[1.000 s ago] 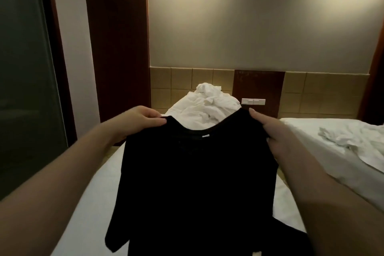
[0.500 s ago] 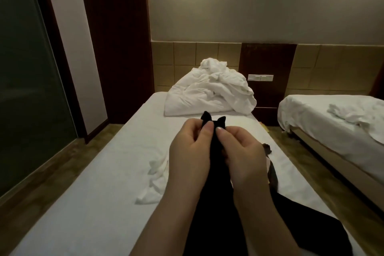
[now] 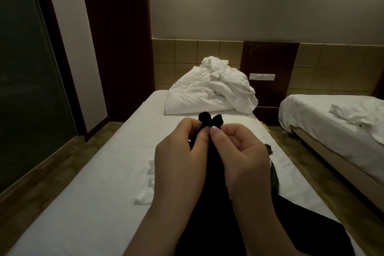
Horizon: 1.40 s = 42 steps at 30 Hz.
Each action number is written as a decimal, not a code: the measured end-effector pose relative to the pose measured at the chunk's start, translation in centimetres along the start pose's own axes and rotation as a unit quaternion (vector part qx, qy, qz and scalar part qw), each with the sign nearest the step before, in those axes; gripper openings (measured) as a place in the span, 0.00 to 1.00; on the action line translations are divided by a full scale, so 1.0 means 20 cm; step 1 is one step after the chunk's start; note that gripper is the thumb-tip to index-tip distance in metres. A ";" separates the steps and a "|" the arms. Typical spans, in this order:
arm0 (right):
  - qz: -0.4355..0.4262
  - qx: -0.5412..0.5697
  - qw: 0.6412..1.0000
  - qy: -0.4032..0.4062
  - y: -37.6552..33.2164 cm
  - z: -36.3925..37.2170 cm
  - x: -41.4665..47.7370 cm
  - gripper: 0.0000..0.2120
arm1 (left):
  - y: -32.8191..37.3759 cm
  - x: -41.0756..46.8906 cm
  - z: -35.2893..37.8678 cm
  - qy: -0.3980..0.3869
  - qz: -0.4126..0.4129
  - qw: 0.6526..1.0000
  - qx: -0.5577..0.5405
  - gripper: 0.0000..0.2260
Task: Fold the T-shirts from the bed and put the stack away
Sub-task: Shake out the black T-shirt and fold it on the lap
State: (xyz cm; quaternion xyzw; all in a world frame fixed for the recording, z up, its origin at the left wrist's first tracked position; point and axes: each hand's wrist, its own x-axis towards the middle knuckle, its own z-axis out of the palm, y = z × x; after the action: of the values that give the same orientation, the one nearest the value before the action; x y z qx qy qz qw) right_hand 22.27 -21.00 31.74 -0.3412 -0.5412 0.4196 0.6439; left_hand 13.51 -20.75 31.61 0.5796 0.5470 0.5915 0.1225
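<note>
One black T-shirt (image 3: 216,203) underway: left hand (image 3: 178,162) and right hand (image 3: 243,156) pinch its top corners together. Crumpled white garment (image 3: 144,197) on bed (image 3: 93,193) unfolded; no stack visible. I judge task early.

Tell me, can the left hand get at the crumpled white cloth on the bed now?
Probably, once freed: the white cloth lies uncovered beside the left hand, but that hand is pinching the black T-shirt.
</note>
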 end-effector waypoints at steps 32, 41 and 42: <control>-0.203 -0.287 0.920 -0.171 -0.05 -0.08 0.34 0.14 | 0.04 0.25 -0.13 -0.129 0.151 0.980 0.018 0.11; -0.270 -0.288 0.894 -0.211 -0.42 0.00 0.59 0.08 | 0.26 0.53 -0.23 -0.064 0.178 0.981 -0.035 0.07; -0.260 -0.285 0.896 -0.220 -0.46 0.00 0.61 0.08 | 0.28 0.56 -0.25 -0.073 0.165 0.982 -0.052 0.06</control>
State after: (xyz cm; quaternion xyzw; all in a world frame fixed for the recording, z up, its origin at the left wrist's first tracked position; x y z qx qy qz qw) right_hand 24.57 -13.78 44.98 -0.2563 -0.8348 0.1299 0.4696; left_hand 8.89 -16.71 43.52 0.6961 0.4022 0.5874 0.0930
